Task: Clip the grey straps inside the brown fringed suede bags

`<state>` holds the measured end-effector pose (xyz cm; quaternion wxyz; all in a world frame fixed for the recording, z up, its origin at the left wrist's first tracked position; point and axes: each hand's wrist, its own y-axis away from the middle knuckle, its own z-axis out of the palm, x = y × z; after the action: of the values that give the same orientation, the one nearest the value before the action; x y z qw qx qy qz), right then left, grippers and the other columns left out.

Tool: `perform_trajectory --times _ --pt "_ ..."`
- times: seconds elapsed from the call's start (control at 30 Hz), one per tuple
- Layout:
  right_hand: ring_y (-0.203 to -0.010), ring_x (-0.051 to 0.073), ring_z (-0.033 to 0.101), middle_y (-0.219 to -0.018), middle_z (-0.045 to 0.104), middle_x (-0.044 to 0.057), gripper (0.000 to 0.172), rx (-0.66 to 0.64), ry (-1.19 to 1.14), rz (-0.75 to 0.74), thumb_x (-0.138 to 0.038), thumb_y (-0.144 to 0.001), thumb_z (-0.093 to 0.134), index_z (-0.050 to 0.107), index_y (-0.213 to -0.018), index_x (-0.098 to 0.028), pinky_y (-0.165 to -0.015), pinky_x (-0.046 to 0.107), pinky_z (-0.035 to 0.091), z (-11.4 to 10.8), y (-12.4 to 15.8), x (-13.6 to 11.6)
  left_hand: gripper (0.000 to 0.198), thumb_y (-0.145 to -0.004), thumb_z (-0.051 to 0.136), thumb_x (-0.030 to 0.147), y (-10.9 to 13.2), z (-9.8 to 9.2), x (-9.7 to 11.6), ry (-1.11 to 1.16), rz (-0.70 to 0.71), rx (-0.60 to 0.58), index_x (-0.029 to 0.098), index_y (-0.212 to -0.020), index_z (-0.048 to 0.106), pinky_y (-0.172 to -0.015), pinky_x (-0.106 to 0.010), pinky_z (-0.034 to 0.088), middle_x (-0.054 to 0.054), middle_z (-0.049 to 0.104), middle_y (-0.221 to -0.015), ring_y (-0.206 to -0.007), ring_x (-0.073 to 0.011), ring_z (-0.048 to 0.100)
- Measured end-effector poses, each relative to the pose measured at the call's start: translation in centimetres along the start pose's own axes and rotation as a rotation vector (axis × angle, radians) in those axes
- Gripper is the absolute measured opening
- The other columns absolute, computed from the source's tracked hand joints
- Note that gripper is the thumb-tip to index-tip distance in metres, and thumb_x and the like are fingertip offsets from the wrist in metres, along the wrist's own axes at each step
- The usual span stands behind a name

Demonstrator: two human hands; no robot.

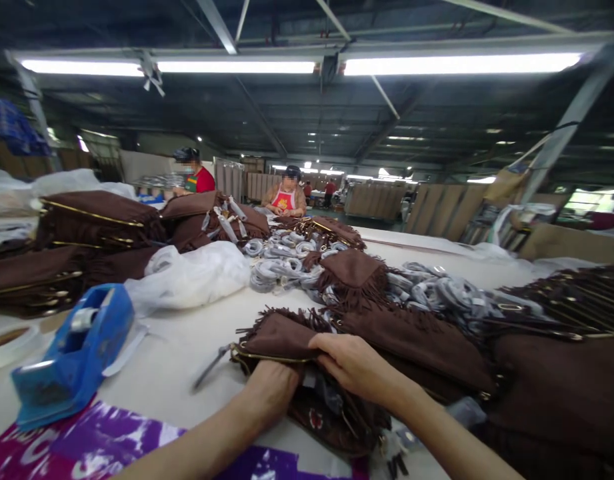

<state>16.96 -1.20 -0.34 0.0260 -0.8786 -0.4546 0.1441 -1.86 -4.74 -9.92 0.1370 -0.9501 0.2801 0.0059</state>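
Note:
A brown suede fringed bag (281,337) with a gold zip edge lies on the white table (187,347) in front of me. My left hand (271,393) is tucked under the bag's open mouth, its fingers hidden inside. My right hand (354,365) grips the bag's upper flap, fingers curled over the edge. More brown fringed bags (417,333) lie just behind and to the right.
A blue tape dispenser (74,357) and a tape roll (9,343) sit at the left. Stacked brown bags (94,220), a white plastic bag (191,273) and grey strap bundles (281,257) fill the middle. Two people work at the far end. A purple sheet (101,443) lies near me.

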Motion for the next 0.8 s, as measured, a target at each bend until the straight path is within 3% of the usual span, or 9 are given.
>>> perform_trajectory --times 0.1,0.23,0.4,0.47,0.63,0.8 --pt "-0.088 0.019 0.065 -0.099 0.069 0.004 0.019 0.019 0.109 0.079 -0.014 -0.091 0.047 0.060 -0.102 -0.020 -0.071 0.025 0.041 -0.5 -0.3 -0.2 0.044 -0.090 0.038 0.005 0.2 -1.1 -0.2 -0.070 0.001 0.081 0.007 -0.133 0.049 -0.101 -0.042 0.045 -0.019 0.061 -0.128 -0.116 -0.0266 0.059" --pt "-0.086 0.019 0.065 -0.095 0.069 0.005 0.019 0.063 0.186 0.209 -0.012 -0.092 0.044 0.059 -0.101 -0.019 -0.069 0.025 0.040 -1.3 -0.3 0.0 0.031 -0.095 0.041 0.010 1.8 -1.7 -0.8 -0.119 0.214 0.206 0.011 -0.121 0.058 -0.102 -0.040 0.043 -0.015 0.062 -0.126 -0.120 -0.0253 0.054" --pt "-0.088 0.019 0.064 -0.095 0.068 0.006 0.020 0.185 0.182 0.280 -0.009 -0.092 0.043 0.058 -0.101 -0.017 -0.072 0.025 0.040 -1.0 -0.2 0.7 0.029 -0.095 0.043 0.010 4.1 -1.9 -1.4 -0.120 0.332 0.214 0.013 -0.119 0.058 -0.100 -0.040 0.043 -0.012 0.064 -0.119 -0.112 -0.0243 0.056" --pt "-0.089 0.019 0.063 -0.095 0.067 0.006 0.020 0.221 0.138 0.244 -0.008 -0.092 0.043 0.059 -0.100 -0.017 -0.074 0.025 0.041 -0.7 -0.3 0.6 0.028 -0.093 0.045 0.012 4.1 -2.2 -1.1 -0.109 0.296 0.162 0.012 -0.119 0.057 -0.094 -0.042 0.047 -0.013 0.065 -0.116 -0.107 -0.0259 0.058" --pt "-0.084 0.017 0.061 -0.091 0.067 0.004 0.017 0.252 -0.048 0.097 -0.008 -0.089 0.049 0.060 -0.097 -0.018 -0.074 0.024 0.042 -1.2 -0.2 0.0 0.028 -0.086 0.044 0.004 1.6 -2.7 0.0 -0.062 0.037 -0.039 0.012 -0.103 0.064 -0.087 -0.040 0.051 -0.014 0.067 -0.108 -0.100 -0.0263 0.062" --pt "-0.082 0.015 0.063 -0.088 0.070 0.001 0.019 0.149 -0.181 0.024 -0.007 -0.086 0.054 0.064 -0.098 -0.019 -0.077 0.022 0.044 -2.4 -0.1 0.2 0.051 -0.083 0.036 0.002 -1.7 -0.5 -0.7 -0.045 -0.052 0.208 0.015 -0.129 0.055 -0.105 -0.047 0.039 -0.014 0.065 -0.121 -0.117 -0.0289 0.057"
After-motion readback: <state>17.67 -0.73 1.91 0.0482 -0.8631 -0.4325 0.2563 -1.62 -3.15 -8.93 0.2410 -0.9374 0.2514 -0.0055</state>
